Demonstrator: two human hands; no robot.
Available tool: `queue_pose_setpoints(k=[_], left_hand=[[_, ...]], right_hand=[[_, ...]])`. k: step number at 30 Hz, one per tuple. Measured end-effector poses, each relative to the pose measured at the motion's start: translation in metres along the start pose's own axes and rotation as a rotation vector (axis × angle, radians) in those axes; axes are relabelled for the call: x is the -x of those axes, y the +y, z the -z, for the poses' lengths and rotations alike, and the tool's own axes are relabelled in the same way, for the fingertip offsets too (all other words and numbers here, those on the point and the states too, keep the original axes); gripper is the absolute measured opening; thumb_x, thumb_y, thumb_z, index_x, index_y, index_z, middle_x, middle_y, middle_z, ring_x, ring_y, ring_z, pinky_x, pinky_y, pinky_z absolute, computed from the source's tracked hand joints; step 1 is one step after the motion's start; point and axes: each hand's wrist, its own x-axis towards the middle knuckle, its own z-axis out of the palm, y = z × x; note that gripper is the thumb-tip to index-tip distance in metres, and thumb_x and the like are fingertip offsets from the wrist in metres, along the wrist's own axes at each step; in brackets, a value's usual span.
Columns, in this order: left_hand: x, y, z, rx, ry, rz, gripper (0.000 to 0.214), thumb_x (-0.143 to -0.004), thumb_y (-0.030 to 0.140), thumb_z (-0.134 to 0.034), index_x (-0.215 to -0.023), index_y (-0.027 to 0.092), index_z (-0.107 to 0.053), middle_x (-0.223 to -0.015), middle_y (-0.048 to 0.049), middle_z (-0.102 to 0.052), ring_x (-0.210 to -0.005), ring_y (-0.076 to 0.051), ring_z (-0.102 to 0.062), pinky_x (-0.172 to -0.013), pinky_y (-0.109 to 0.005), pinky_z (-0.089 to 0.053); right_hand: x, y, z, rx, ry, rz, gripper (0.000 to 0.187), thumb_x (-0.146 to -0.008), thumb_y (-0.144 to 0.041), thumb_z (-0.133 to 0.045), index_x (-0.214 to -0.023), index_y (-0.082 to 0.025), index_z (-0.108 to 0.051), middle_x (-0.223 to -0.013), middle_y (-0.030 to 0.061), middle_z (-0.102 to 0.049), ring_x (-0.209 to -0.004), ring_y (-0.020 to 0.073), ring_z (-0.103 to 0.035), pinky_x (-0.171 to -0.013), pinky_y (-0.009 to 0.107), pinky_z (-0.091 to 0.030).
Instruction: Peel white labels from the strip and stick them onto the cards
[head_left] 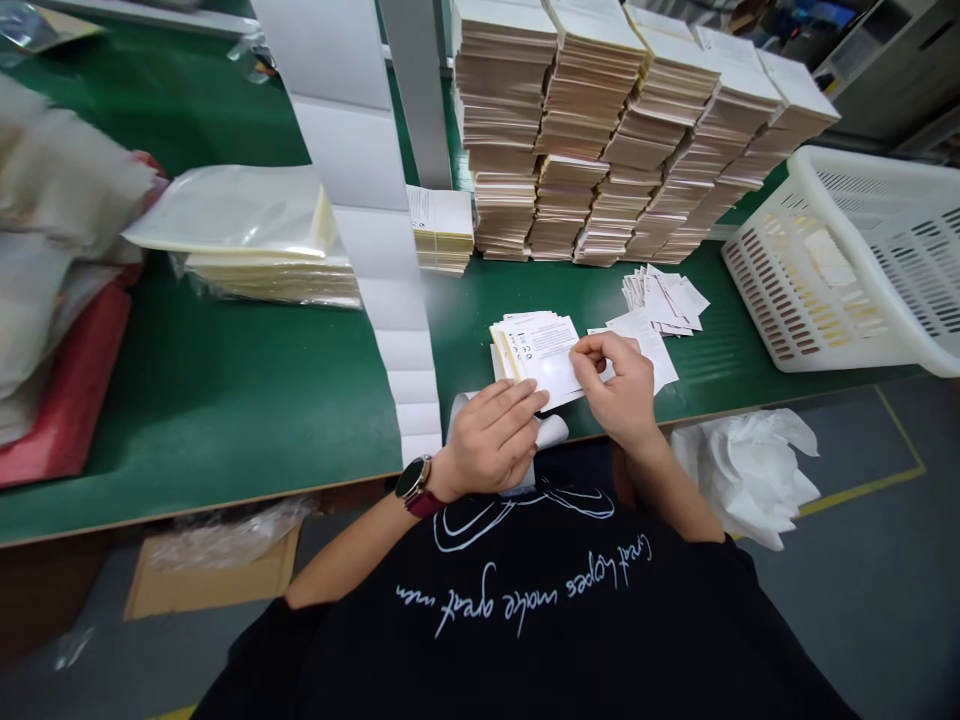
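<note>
The small pile of cards (531, 338) lies on the green table (285, 400), near its front edge, and serves here as the landmark. It sits between the two hands: just beyond the fingers of the left hand and to the left of the right hand. Its top card is white with small dark print.

The left hand (495, 435), with a watch (412, 478) on its wrist, is at the near left side of the pile, palm down, its fingers nearly straight and side by side, the fingertips resting on the near edge of the top card. Its thumb is hidden. The right hand (616, 385) is at the pile's right edge, thumb and forefinger drawn together against the top card and the other fingers curled in; whether the card's edge or something smaller is between those tips cannot be made out.

A curl of white paper (553, 431) shows on the near side of the pile, partly under the left hand. White paper (654, 348) lies just right of the pile, beside the right hand, and a loose heap of cards (667, 300) is farther out that way. Tall card stacks (637, 120) stand beyond the pile, a white basket (787, 335) well to its right. To its left, a long paper strip (375, 220) hangs down, with a plastic-wrapped pack (262, 270) past that.
</note>
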Motion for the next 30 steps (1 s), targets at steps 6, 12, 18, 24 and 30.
queue_pose_setpoints(k=[6,12,18,24,30], left_hand=[[0.0,-0.001,0.0,-0.002,-0.016,-0.021,0.014,-0.076,0.016,-0.052,-0.086,0.015,-0.062,-0.103,-0.0109,-0.072,-0.107,-0.025,-0.066,-0.087,-0.042,-0.057],[0.002,-0.001,-0.001,0.037,-0.033,0.002,0.015,-0.076,0.015,-0.053,-0.088,0.015,-0.062,-0.108,-0.0121,-0.071,-0.113,-0.026,-0.063,-0.09,-0.043,-0.055],[0.001,0.001,-0.001,-0.009,-0.049,0.001,0.013,-0.075,0.013,-0.053,-0.084,0.015,-0.063,-0.117,-0.0125,-0.069,-0.111,-0.026,-0.064,-0.089,-0.042,-0.055],[0.002,0.002,-0.003,-0.009,-0.08,0.04,0.015,-0.077,0.01,-0.054,-0.087,0.016,-0.063,-0.125,-0.0102,-0.065,-0.119,-0.024,-0.059,-0.093,-0.043,-0.053],[0.007,0.002,-0.001,0.054,-0.013,0.062,0.011,-0.076,0.009,-0.054,-0.081,0.018,-0.059,-0.116,-0.0102,-0.068,-0.12,-0.026,-0.057,-0.093,-0.045,-0.053]], right_hand=[[-0.001,-0.002,0.005,0.274,-0.043,0.064,0.012,-0.085,-0.026,-0.058,-0.095,-0.021,-0.059,-0.064,-0.0019,-0.056,-0.066,0.0162,-0.053,-0.073,0.035,-0.038],[-0.013,0.013,0.012,-0.069,-0.219,-0.3,0.024,-0.077,-0.041,-0.067,-0.085,-0.021,-0.057,-0.059,-0.0053,-0.051,-0.055,0.0108,-0.045,-0.055,0.027,-0.034],[-0.018,0.025,0.005,-0.359,-0.28,-0.282,0.035,-0.079,-0.044,-0.062,-0.06,-0.02,-0.046,-0.056,-0.0058,-0.041,-0.055,0.0084,-0.037,-0.051,0.025,-0.029],[0.002,0.03,0.013,-0.113,0.14,-0.155,0.031,-0.091,-0.04,-0.049,-0.067,-0.021,-0.052,-0.067,-0.0012,-0.052,-0.068,0.0131,-0.048,-0.065,0.03,-0.038],[0.035,0.078,0.028,0.343,0.13,-0.241,0.029,-0.084,-0.045,-0.058,-0.069,-0.02,-0.056,-0.077,0.0041,-0.057,-0.084,0.0233,-0.053,-0.082,0.046,-0.04]])
